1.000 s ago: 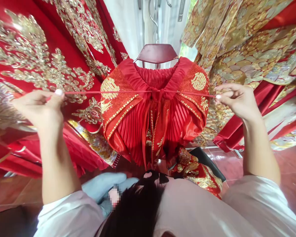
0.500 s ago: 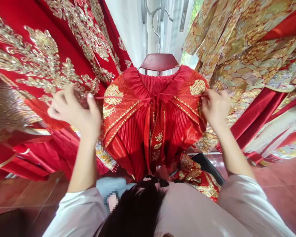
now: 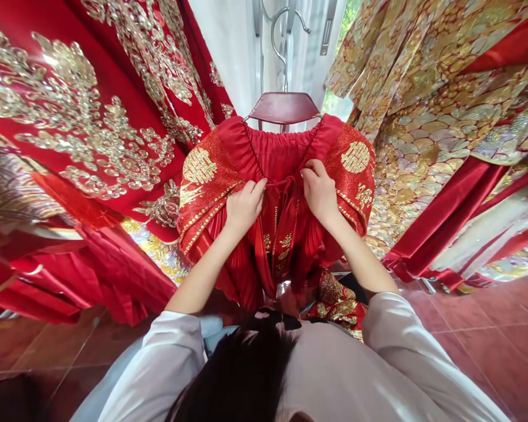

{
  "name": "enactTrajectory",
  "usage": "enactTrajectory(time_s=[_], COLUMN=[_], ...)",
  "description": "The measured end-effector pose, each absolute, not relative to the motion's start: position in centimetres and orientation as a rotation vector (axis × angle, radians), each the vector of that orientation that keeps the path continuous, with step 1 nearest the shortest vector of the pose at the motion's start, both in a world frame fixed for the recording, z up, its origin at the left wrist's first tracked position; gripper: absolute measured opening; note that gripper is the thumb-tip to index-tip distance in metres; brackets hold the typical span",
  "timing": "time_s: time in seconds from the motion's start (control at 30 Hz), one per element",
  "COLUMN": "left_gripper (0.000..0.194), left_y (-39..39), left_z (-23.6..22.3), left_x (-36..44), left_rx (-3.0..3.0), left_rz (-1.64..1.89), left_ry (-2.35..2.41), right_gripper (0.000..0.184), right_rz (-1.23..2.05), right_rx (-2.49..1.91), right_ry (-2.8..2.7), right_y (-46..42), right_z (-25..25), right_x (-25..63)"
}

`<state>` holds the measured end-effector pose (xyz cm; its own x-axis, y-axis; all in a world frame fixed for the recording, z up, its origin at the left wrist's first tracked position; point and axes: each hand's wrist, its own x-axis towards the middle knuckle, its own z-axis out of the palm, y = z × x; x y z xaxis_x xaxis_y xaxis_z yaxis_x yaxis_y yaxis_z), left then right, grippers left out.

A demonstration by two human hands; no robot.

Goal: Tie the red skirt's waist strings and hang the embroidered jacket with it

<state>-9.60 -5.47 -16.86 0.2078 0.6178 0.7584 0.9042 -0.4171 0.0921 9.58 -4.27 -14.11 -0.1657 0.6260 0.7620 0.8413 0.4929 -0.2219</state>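
Note:
In front of me a red garment with gold embroidery and a gathered neckline hangs on a dark red hanger with a metal hook. At the left side of its neckline, my left hand is closed, fingertips pinching the fabric edge. My right hand is also closed on the opposite neckline edge, a little higher. Between the hands a thin red tie lies knotted or looped at the chest; its exact form is unclear. Gold beading runs along the garment's shoulder panels.
A red garment with silver-gold beading hangs close on the left. Gold scale-patterned garments crowd the right. Red and gold fabric lies low by my lap. Red floor tiles show at the lower right.
Both hands have come inward from the garment's sides to its neckline. The thin cord stretched out sideways before is no longer pulled taut.

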Motion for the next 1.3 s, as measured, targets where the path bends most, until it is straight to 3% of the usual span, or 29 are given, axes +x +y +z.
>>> enactTrajectory(time_s=[0.23,0.43,0.6,0.83,0.93,1.03,1.13,1.3], left_gripper=[0.023,0.014,0.008,0.015,0.019,0.019,0.008,0.003], left_y=[-6.9,-7.6,-6.8,-4.5,-5.9,-7.7,-8.5,-6.2], left_z=[-15.4,-12.9,-11.0,-9.1,-7.9,-7.3,-7.2,-7.9], left_x=[-8.7,-8.3,-9.5,-13.8,-14.8,-15.4,-15.1,-11.6], left_rx=[-2.227,-2.305,-2.292,-1.961,-2.282,-2.606,-2.382,-1.923], left_rz=[-1.559,-1.847,-1.799,-2.11,-2.04,-1.702,-1.395,-1.654], left_ry=[-1.398,-1.245,-1.193,-1.07,-1.115,-1.12,-1.239,-1.312], right_gripper=[0.015,0.006,0.017,0.01,0.007,0.006,0.014,0.029], right_rz=[-0.102,0.574,0.344,0.151,0.225,0.505,0.774,0.842], right_rx=[-1.305,-1.041,-1.036,-1.137,-1.153,-1.115,-0.963,-0.79], right_ry=[-1.833,-1.644,-1.641,-1.628,-1.852,-2.189,-2.369,-2.07], right_y=[-4.9,-5.8,-5.3,-4.5,-5.5,-5.9,-5.7,-4.5], right_z=[-14.5,-12.4,-11.1,-7.6,-6.0,-5.3,-5.2,-6.0], right_x=[8.1,8.6,9.4,15.0,15.7,15.7,15.0,11.9])
